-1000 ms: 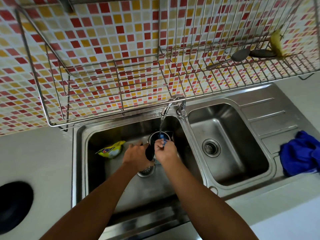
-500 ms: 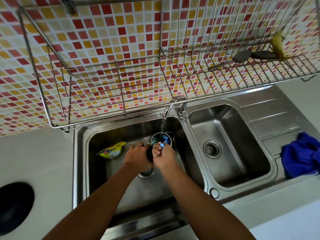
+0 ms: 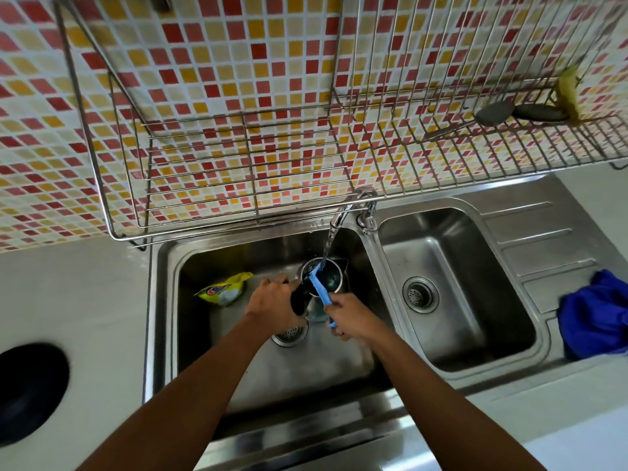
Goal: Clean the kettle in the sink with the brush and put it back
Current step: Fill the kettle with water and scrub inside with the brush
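Head view looks down on the kettle, which stands upright in the left basin of the sink, its open mouth facing up and its spout toward the back right. A stream of water falls from the tap straight into the opening. The blue brush slants across the kettle's near rim, its far end dipped inside where the water lands.

The left hand has its grip closed round the kettle's black handle, on the kettle's left side. The right hand has its grip closed on the near end of the brush, fingers curled round the blue shaft, with a short stub of it showing below the fist.

Just in front of the kettle, partly under the left wrist, sits the basin's drain strainer. A yellow packet lies on the basin floor to the left, apart from the hand. The right basin lies beside it, and a blue cloth is bunched on the drainboard at the far right. A wire rack hangs on the tiled wall above the sink, holding a spoon near its right end. A black round object rests on the tabletop at the left edge.
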`<state>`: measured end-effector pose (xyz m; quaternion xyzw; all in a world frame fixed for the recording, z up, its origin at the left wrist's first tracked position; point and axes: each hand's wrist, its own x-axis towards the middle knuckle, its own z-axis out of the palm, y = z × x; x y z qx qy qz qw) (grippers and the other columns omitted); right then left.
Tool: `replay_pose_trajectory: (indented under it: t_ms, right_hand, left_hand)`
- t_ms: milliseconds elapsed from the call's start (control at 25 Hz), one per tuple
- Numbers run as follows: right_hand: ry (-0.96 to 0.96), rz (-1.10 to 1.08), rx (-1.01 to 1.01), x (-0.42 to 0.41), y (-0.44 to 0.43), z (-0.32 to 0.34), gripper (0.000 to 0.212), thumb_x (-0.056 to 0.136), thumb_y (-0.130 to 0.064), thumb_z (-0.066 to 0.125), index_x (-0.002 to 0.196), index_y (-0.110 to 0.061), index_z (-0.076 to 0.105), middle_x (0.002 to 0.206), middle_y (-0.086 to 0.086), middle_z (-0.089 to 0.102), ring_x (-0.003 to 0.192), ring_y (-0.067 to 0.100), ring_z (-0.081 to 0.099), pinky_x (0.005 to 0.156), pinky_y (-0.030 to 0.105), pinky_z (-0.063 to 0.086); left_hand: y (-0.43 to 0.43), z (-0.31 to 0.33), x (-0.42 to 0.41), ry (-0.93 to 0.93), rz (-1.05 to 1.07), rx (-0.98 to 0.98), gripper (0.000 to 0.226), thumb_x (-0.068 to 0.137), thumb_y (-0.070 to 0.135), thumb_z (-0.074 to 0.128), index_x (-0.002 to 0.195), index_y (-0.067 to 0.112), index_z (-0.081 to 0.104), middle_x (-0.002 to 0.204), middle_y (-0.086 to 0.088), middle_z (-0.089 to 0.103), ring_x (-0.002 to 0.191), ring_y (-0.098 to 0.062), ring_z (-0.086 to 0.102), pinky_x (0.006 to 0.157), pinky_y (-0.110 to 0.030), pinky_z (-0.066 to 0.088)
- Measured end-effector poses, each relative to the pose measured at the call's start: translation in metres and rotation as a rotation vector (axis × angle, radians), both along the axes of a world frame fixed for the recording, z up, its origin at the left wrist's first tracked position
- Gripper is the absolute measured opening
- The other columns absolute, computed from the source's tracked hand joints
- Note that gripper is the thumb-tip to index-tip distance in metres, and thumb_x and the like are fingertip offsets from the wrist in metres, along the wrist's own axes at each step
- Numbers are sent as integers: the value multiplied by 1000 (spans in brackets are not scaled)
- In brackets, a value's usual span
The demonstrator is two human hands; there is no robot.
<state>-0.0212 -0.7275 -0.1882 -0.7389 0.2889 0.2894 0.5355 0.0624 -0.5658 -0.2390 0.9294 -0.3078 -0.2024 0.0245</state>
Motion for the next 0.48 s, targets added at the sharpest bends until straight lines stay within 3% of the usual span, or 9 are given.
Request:
replay_pose_trajectory:
  t_ms: [120,200,240,400,480]
  right_hand:
    - [-61,413,-324,11,-26,-1,37,97,-17,46,133,-13,54,105,16,64,81,26,64,70,35,52]
    - [-148,538,-506,26,-34,-4,42,97,-23,49,138,-16,52,128,16,60,107,32,63,91,38,51]
    - [-185,563,-554,34,-34,-7,40,97,-24,49,136,-17,54,130,15,60,112,33,61,95,40,50]
    - [-192,804,-805,58,-18,-20,35,92,-15,53,128,-12,55,123,17,61,110,37,61,90,44,52]
    - [-193,863,-906,62,-12,-20,38,91,-10,54,129,-9,56,125,18,60,114,37,60,91,44,51]
  left_hand:
    - [0,3,0,-24,-6,-15,78,73,60,63,141,26,47,125,-5,60,120,-24,54,103,-38,38]
    - [0,4,-2,-42,-21,-9,74,73,59,62,138,26,49,123,-4,63,121,-22,53,101,-39,38]
    - [-1,4,-2,-36,-16,-9,73,72,60,61,137,26,51,121,-3,64,121,-22,53,101,-39,38]
    - [-3,2,-2,-30,11,-1,78,67,69,44,134,29,50,122,-1,63,120,-22,54,98,-41,39]
    - [-3,0,-2,-35,4,11,77,69,67,50,135,28,49,124,-2,62,120,-22,53,99,-42,38]
